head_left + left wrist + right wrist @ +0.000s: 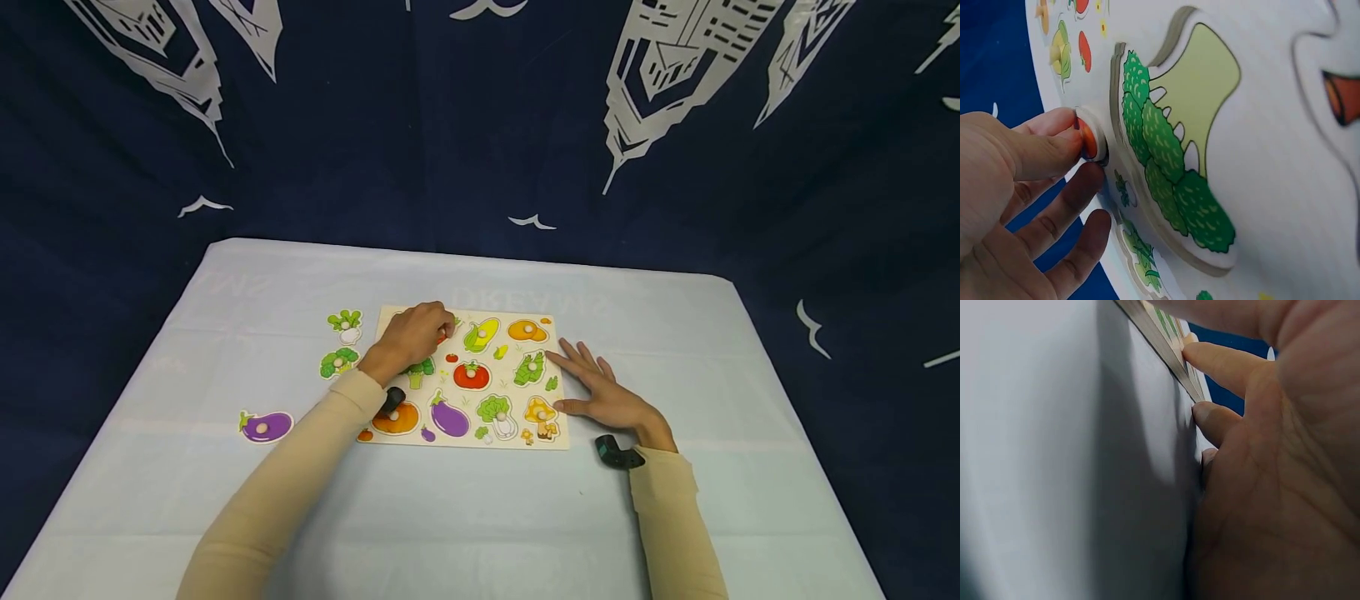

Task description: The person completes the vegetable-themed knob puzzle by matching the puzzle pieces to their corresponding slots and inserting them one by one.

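carrot piece [1087,139] at far left part of puzzle board [491,440] | left hand [411,335] pinches its knob between thumb and fingers | right hand [606,392] flat, fingers straight, at board's right edge | eggplant piece [266,426] lies on table [675,333], left of board

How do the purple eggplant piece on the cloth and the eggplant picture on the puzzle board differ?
The eggplant piece lies loose on the white tablecloth, left of the puzzle board; the eggplant picture sits within the board. The loose piece lies almost level, while the picture slants. The piece shows a pale knob in its middle; the picture shows none. Both are purple with a green stalk.
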